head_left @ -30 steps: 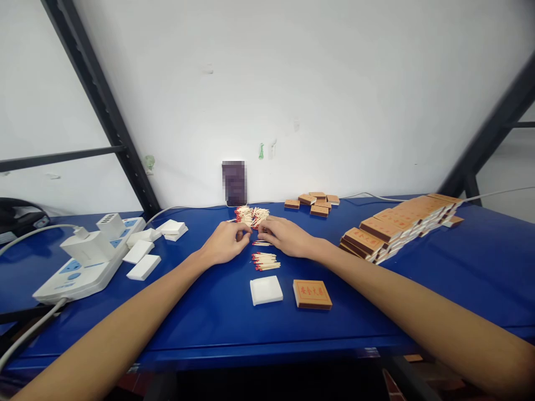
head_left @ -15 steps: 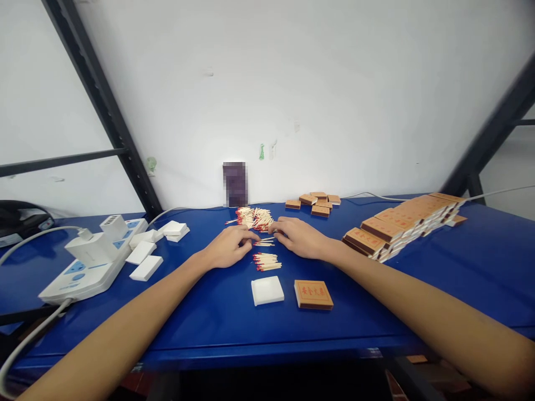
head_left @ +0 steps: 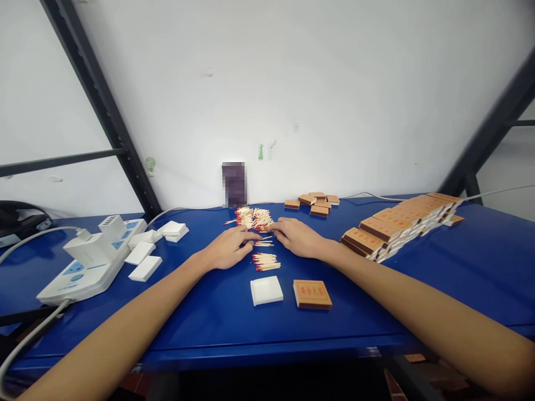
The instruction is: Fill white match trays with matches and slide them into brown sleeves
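Observation:
A heap of red-tipped matches (head_left: 253,219) lies beyond my hands. My left hand (head_left: 229,247) rests at its near left side, index finger stretched out and thumb apart, with the fingertip by a few loose matches (head_left: 264,243). From the right, my right hand (head_left: 300,238) reaches to the heap's near edge, its fingers apart and their tips at the matches. Closer to me is a small group of matches (head_left: 266,262) laid side by side. Below that group sit a white matchbox tray (head_left: 266,291) and a brown matchbox (head_left: 312,294) with red characters.
Stacked matchboxes (head_left: 397,220) stand on the right of the blue table (head_left: 200,323). Several more matchboxes (head_left: 319,211) lie at the back. White trays (head_left: 145,268) and a power strip (head_left: 96,275) with plugged-in chargers are at left. A pixelated dark object (head_left: 234,185) leans against the wall.
The view has shifted very slightly. Both hands stay in nearly the same place at the matches, with only tiny finger movement.

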Motion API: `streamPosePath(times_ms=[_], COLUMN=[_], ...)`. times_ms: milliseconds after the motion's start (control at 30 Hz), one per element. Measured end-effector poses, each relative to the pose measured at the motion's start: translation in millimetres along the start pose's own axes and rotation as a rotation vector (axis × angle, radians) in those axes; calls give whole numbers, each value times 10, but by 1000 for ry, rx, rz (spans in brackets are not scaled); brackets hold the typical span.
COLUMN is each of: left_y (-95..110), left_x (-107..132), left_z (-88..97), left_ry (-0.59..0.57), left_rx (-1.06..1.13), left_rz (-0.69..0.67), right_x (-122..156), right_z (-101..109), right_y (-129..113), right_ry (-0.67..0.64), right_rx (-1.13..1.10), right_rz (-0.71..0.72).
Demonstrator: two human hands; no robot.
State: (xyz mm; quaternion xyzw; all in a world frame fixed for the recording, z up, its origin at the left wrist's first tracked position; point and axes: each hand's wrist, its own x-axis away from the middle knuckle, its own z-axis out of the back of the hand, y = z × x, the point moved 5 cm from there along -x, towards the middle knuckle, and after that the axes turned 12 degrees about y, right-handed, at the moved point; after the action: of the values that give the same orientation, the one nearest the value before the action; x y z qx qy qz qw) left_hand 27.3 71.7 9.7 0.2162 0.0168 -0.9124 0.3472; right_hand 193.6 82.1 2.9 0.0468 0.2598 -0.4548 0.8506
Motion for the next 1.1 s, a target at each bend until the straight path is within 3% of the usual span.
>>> streamPosePath(times_ms=[300,600,767,1100], left_y=[11,-14,17,13], left_x=[-7,-1,11,15], left_z=[14,-15,3,20], left_ry=[-9,-3,-19,-2], left_rx=[23,17,19,52], left_rz=[-1,8,-2,-9], right_x=[-6,15,9,33], right_z=[-26,57,98,60], right_y=[2,-115,51,133], right_ry=[4,23,72,-48], right_rx=[-46,-168,-1,140], right_rz=[-44,30,-98,-179])
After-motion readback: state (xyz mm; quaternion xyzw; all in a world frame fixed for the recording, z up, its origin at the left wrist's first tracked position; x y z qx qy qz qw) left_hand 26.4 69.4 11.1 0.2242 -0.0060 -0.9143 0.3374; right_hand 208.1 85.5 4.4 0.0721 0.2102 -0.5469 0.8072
